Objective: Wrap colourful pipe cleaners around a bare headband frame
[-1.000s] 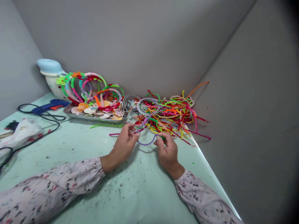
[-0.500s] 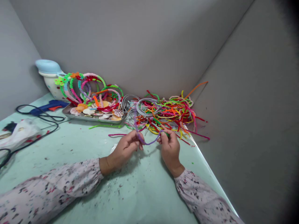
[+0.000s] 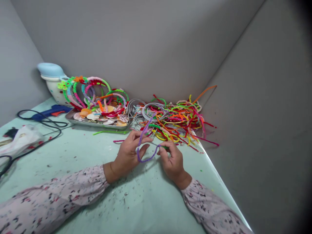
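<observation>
A thin, fuzzy purple pipe cleaner (image 3: 138, 154) is between the two hands, just above the table at the near side of the clutter. Its lower part bows into a slack loop, while its loose upper end rises toward the far side. The right hand (image 3: 172, 161) pinches the other end narrowly between thumb and forefinger, beside a bit of green fuzz; gripping right at that join would presumably stop the strip slipping. At the left hand (image 3: 129, 149), the strip crosses in front of the thumb and fingers, which stand a little apart. A thin grey wire seems to run between the hands — whether the left fingertips grip it, I cannot tell.

Just beyond lies a tangled pile of multicoloured pipe cleaners (image 3: 180, 117), at the far right, within easy reach. Silvery coiled wire rings (image 3: 156, 119) lie at its left edge, partly over it. Farther left, a shallow silver metal tray (image 3: 97, 124) holds pale and orange seashells (image 3: 92, 116); colourful fuzzy-wrapped hoops (image 3: 77, 94) stand on edge there, perhaps to save room on the pale green table (image 3: 141, 201). At the far left are a blue tool with an orange part (image 3: 46, 112) — and a white cup with a light-blue lid (image 3: 55, 87).
</observation>
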`<action>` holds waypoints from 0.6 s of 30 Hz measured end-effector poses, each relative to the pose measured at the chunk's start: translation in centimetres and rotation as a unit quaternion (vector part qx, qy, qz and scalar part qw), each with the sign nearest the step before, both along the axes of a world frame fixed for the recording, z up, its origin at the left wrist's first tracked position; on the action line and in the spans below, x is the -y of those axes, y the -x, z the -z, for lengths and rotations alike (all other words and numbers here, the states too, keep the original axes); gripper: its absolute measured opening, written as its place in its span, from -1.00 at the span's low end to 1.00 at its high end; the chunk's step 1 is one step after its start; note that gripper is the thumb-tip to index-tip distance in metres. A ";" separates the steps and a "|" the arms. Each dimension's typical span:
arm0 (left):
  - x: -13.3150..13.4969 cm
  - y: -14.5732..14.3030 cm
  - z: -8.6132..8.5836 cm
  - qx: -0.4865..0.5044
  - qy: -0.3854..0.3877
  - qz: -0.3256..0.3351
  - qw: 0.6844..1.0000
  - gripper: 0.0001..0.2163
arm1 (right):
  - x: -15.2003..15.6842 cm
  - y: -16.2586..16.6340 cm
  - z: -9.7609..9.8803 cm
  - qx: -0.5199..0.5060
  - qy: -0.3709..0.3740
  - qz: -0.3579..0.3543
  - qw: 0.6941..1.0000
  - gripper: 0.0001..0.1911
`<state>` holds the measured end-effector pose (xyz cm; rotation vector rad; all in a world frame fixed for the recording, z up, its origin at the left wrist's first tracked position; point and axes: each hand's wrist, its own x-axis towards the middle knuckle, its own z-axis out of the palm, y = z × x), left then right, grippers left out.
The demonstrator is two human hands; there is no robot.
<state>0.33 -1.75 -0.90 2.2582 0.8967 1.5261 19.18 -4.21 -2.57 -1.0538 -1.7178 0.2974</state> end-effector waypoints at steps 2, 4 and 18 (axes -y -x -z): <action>0.0 0.0 0.1 -0.011 -0.012 0.007 1.000 -0.70 | 0.0 0.0 0.0 0.003 0.001 -0.004 1.000 -0.90; 0.1 -0.1 0.4 -0.012 -0.008 0.006 1.000 -0.66 | -0.1 0.0 0.0 0.003 0.008 -0.004 1.000 -0.89; 0.4 -0.1 0.2 -0.067 0.044 0.017 0.997 -0.89 | 0.3 0.6 -0.2 0.054 0.039 -0.044 0.997 -0.90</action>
